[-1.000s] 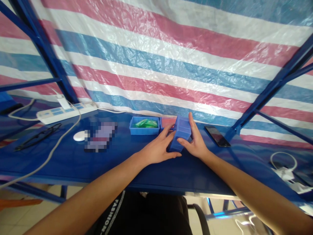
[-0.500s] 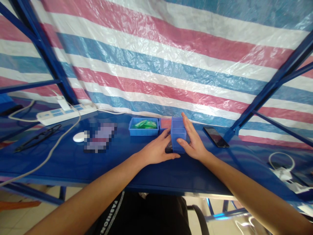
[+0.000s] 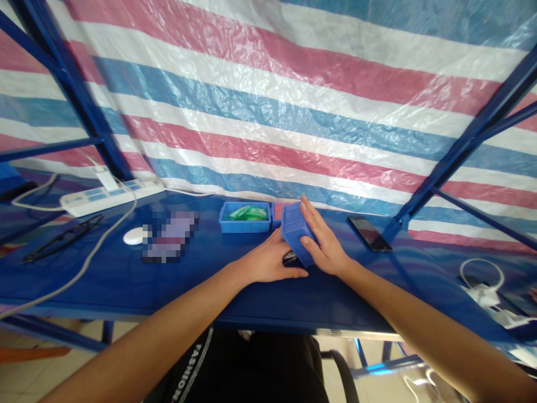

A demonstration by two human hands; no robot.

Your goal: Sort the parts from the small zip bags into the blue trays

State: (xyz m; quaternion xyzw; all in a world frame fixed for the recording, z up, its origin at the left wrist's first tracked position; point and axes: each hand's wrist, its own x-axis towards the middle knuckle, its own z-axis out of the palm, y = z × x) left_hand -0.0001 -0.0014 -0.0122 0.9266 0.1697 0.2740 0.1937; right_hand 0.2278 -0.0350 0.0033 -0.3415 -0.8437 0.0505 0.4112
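Note:
A small blue plastic bin [image 3: 297, 228] is tipped over toward the left, its underside and outer wall facing me. My right hand [image 3: 323, 243] grips its right side, thumb on the near wall and fingers along the far edge. Cupped at the bin's left side, my left hand [image 3: 268, 260] has its thumb stretched out toward the right, apart from the fingers, which the bin partly hides. Between that hand and the bin shows something dark and shiny [image 3: 289, 258], too covered to name. Behind my left hand stands another blue bin [image 3: 245, 226] with green packets [image 3: 248, 212] inside.
A reddish-filled bin [image 3: 278, 210] is partly hidden behind my hands. On the blue table [image 3: 201, 291] lie a phone [image 3: 370, 233] to the right, a white oval object [image 3: 135, 235], a pixelated item [image 3: 171, 238], glasses [image 3: 62, 239], and a power strip [image 3: 113, 196] with cables leftward.
The held bin has tilted further, its top leaning left toward my left hand. My right hand has shifted slightly left with it; my left hand stays about where it was.

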